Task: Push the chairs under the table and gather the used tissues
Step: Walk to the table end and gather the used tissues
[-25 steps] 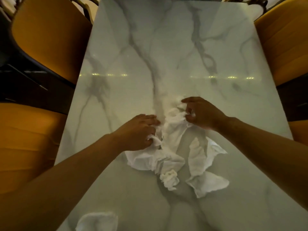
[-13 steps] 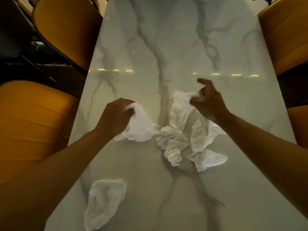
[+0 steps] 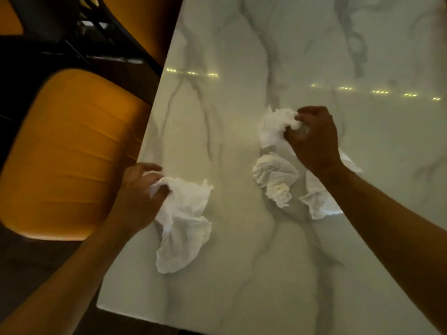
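White marble-look table (image 3: 278,274), grey-veined, fills most of your view from centre out to 3 o'clock; its near-left corner sits at about 7 o'clock, and a row of small light reflections runs across it at 1 to 2 o'clock.

Orange padded chair (image 3: 70,151), ribbed seat, at 9 o'clock: seat edge meets the table's left side. Whether it reaches under the top cannot be told.

Second orange chair (image 3: 142,22), at 11 o'clock, dark frame, just beside the same table edge, only partly in frame.

Your left hand (image 3: 139,197), at 8 o'clock on the table's left margin: fingers curled shut around the top of a large crumpled tissue (image 3: 183,221), which trails from your fist toward 6 o'clock and lies on the marble.

Your right hand (image 3: 314,139), at 2 o'clock of centre: fingers bunched, pinching a wadded tissue (image 3: 275,126) whose loose part hangs to the left of your knuckles.

Loose crumpled tissue (image 3: 275,177), just right of centre, below your right hand, resting on the table and held by neither hand.

Flatter tissue (image 3: 316,201), at 4 o'clock of the loose one and touching it, partly hidden beneath your right wrist and forearm.
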### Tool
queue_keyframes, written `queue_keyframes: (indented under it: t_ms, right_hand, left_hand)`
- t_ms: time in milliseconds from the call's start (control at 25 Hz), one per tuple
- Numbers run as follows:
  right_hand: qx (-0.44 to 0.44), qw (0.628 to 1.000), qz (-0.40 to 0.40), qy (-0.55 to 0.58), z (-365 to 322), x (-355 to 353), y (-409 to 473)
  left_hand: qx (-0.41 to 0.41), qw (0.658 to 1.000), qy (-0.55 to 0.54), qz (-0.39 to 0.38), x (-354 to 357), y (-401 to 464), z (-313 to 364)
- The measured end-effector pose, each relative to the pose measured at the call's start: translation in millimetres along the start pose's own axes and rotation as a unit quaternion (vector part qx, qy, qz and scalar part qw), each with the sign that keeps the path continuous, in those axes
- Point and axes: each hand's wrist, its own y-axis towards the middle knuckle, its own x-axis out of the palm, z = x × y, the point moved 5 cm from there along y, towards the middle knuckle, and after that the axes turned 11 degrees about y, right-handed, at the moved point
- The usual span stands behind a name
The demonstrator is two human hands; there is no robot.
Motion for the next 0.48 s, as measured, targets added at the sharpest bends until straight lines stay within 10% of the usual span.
queue_keyframes:
  t_ms: [240, 480]
  right_hand:
    - [-0.028, 0.996, -0.080, 0.004, -13, 17, -84]
    - [0.011, 0.971, -0.209, -0.117, 7, 45, -119]
  left_hand:
    - [0.108, 0.985, -0.125, -0.053, 25, -90, -13]
    - [0.350, 0.934, 0.053, -0.049, 94, -123, 26]
